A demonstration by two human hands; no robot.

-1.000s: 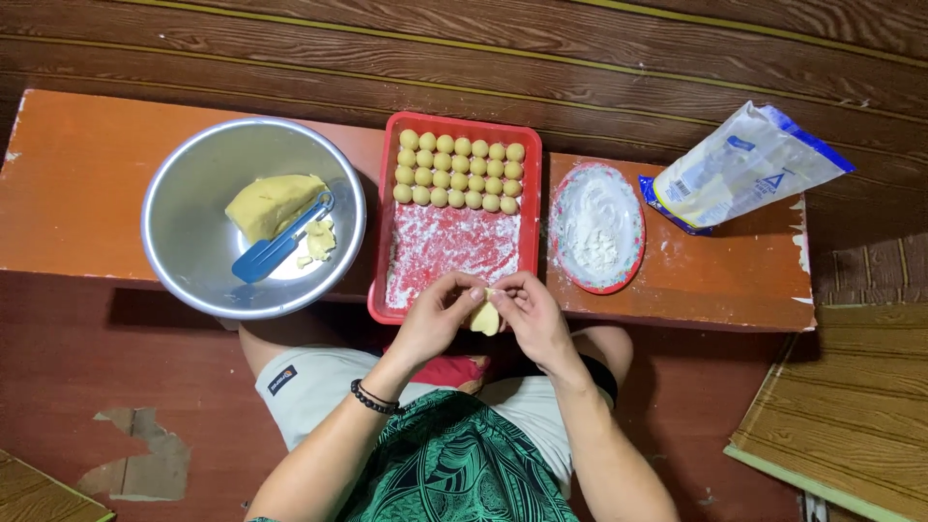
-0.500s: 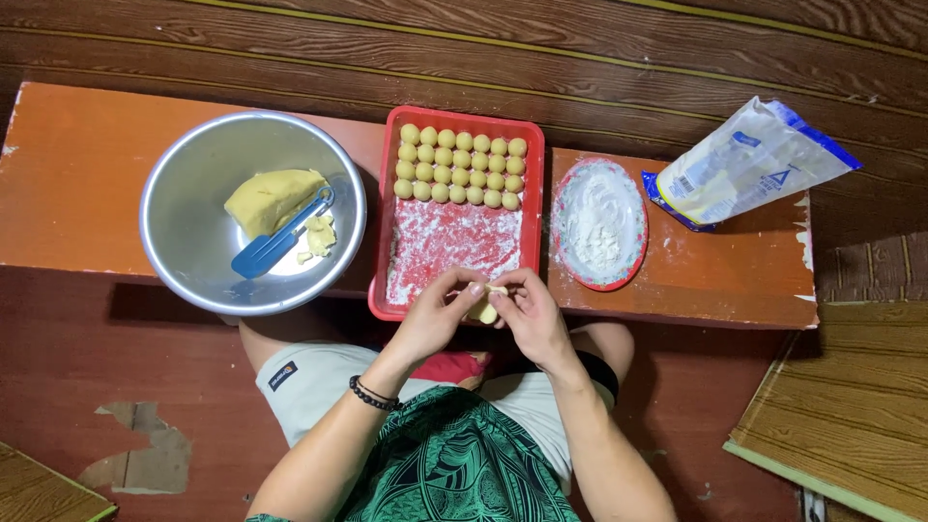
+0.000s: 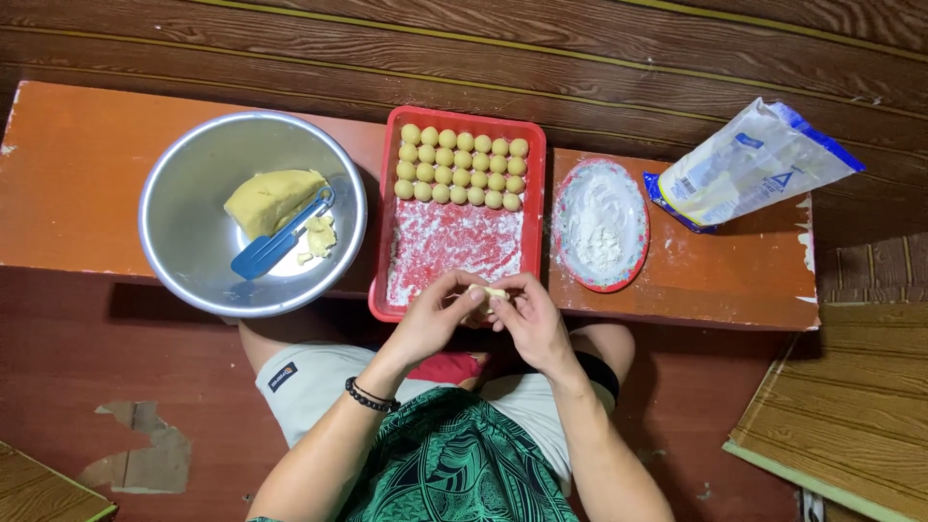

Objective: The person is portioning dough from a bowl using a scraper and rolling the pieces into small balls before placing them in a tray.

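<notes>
My left hand and right hand pinch one small dough piece between fingertips, red tray directly beyond them.

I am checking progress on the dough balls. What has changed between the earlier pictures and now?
Little changed. The left hand and right hand stay together at the red tray's near edge, working the dough piece, now pinched at the fingertips. Metal bowl, flour plate and bag stayed put.
</notes>
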